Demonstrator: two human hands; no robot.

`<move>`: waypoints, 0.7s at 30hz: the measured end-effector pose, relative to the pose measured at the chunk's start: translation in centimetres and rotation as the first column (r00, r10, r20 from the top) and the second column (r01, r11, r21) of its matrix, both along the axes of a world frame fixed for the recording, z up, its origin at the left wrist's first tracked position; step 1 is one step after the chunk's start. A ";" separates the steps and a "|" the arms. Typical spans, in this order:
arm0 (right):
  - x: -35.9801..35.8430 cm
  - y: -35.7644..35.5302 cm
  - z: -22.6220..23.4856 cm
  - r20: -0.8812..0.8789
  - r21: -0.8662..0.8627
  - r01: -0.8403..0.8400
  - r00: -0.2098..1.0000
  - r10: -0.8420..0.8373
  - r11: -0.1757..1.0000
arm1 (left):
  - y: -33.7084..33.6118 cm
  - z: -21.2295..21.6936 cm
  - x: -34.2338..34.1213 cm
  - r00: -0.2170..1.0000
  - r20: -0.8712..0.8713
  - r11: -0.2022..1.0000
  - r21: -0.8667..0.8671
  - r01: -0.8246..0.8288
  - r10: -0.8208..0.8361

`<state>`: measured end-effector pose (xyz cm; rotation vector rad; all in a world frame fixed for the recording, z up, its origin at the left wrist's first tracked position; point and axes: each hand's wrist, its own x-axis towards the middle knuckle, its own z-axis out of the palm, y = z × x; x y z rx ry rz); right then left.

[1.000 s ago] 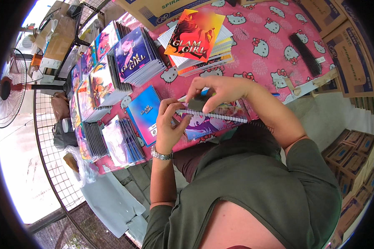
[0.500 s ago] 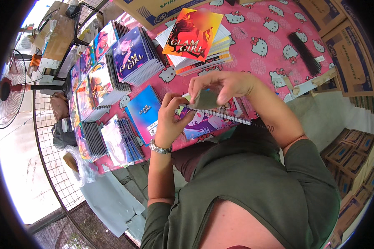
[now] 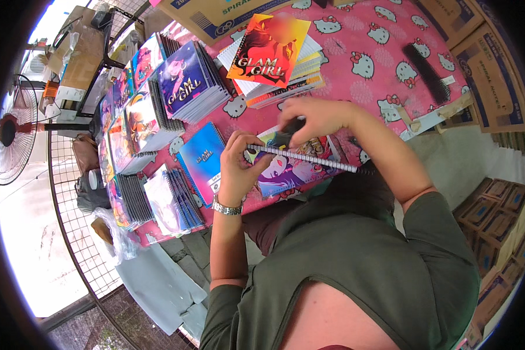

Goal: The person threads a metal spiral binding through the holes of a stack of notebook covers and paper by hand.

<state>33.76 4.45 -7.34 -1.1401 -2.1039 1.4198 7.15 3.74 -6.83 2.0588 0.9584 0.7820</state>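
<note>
A spiral notebook (image 3: 285, 174) with a purple-and-pink illustrated cover is in front of me, its coiled edge running from my left hand toward the lower right. Loose black coil (image 3: 366, 171) sticks out past that edge's right end. My left hand (image 3: 237, 162), with a watch on the wrist, pinches the left end of the coiled edge between thumb and fingers. Just above the edge, my right hand (image 3: 316, 120) has its fingers curled around a small dark object (image 3: 287, 135) whose kind I cannot make out. A blue-and-pink notebook (image 3: 202, 156) lies beside my left hand.
Stacked notebooks (image 3: 188, 84) fill the table's left side. Farther back, a yellow-and-red notebook (image 3: 269, 51) tops a paper pile. Black coils (image 3: 426, 73) lie at right on the pink patterned cloth (image 3: 347, 64). Cardboard boxes (image 3: 496, 79) stand right; a fan (image 3: 11, 129) is far left.
My right hand has moved slightly right along the coiled edge, with its fingers more curled. My left hand keeps its pinch on the notebook's left end.
</note>
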 end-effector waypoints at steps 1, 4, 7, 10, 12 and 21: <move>1.3 -0.2 -1.2 0.178 0.105 0.127 0.973 -0.144 0.986 | 0.0 0.0 0.0 0.999 0.038 0.999 -0.039 -0.032 0.034; 6.1 -2.2 -3.8 0.537 0.362 0.414 0.640 -0.550 0.835 | -0.7 -0.6 -0.4 0.976 0.148 0.976 -0.175 -0.131 0.158; 10.9 -5.4 -9.0 0.389 0.581 0.458 0.570 -0.724 0.673 | -1.7 -1.3 -1.0 0.946 0.179 0.931 -0.296 -0.211 0.271; 9.2 -11.2 -9.0 0.211 0.675 0.479 0.603 -0.769 0.561 | -2.7 -1.9 -1.1 0.914 0.166 0.897 -0.321 -0.305 0.370; 6.7 -15.6 -8.6 0.365 0.644 0.409 0.580 -0.729 0.647 | -3.1 -1.9 -0.2 0.877 0.215 0.878 -0.327 -0.349 0.429; 2.9 -15.7 -7.0 0.082 0.523 0.554 0.723 -0.685 0.648 | -3.4 -3.8 0.7 0.848 0.291 0.888 -0.012 -0.460 0.443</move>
